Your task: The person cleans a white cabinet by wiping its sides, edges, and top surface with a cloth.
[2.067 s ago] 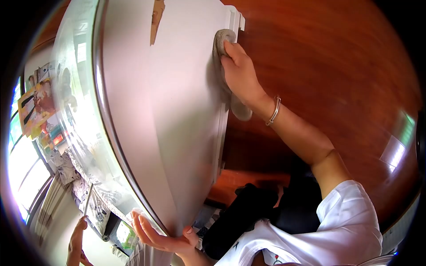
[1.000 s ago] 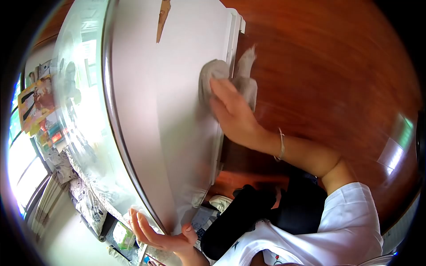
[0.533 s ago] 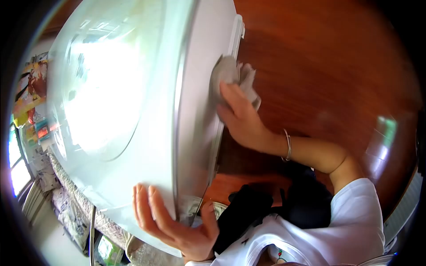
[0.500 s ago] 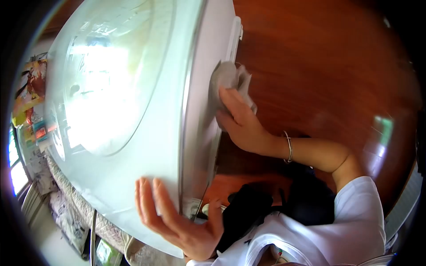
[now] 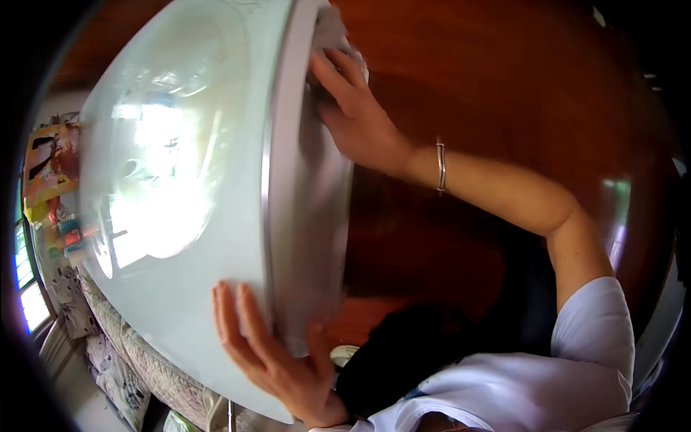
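Observation:
A large white cabinet-like piece (image 5: 237, 216) with a glossy, reflective top fills the left and middle of the view. Metal trim (image 5: 266, 180) runs along the edge between its top and its side. My right hand (image 5: 367, 126) presses a grey cloth (image 5: 330, 27) against the far part of that side; its fingers are bent over the cloth, which they partly hide. Near the closer corner, my left hand (image 5: 277, 367) rests with spread fingers on the glossy top, its thumb over the side edge. Nothing is in the left hand.
Reddish-brown wooden floor (image 5: 475, 86) stretches along the right. A quilted cover (image 5: 137, 338) and patterned fabric (image 5: 115, 371) lie at lower left. Colourful packages (image 5: 54, 162) stand beyond the cabinet, near a bright window (image 5: 32, 302). My dark-clothed legs (image 5: 410, 345) are close below.
My right hand has slid the cloth along the side, away from me toward the top of the view. My left hand stays on the near corner. The view has shifted slightly.

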The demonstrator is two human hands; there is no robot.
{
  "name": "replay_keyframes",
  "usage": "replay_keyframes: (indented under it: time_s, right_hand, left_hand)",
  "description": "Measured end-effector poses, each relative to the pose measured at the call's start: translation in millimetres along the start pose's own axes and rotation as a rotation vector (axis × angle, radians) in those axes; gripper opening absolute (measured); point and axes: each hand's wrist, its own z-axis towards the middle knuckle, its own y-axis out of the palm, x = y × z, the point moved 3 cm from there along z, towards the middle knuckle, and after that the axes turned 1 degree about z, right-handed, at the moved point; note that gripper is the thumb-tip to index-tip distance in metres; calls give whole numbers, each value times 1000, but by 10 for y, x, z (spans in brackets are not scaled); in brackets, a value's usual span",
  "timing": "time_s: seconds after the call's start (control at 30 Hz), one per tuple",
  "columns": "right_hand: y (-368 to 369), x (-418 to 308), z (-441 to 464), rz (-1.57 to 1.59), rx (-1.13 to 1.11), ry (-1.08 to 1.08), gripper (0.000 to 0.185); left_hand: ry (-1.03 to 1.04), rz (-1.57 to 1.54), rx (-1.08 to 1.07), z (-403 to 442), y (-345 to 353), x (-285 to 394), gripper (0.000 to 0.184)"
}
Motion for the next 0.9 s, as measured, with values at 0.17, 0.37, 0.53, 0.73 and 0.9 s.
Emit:
replay_keyframes:
  time_s: [0.17,0.37,0.53,0.73,0.9]
  right_hand:
    - [-216,417,233,-167,40,-287,66]
    - [-187,1773,210,-198,-45,204,52]
    - [-198,1101,155,-159,-71,13,51]
    - [-430,785,1147,-141,244,-377,47]
    - [-153,1643,512,-177,115,-54,42]
  left_hand:
    - [-61,239,133,85,143,90,41]
    - [-198,427,279,214,294,163,35]
    - [-253,583,227,237,319,141,51]
    - [-267,513,267,289,362,158,49]
    - [-268,548,305,276,383,167,47]
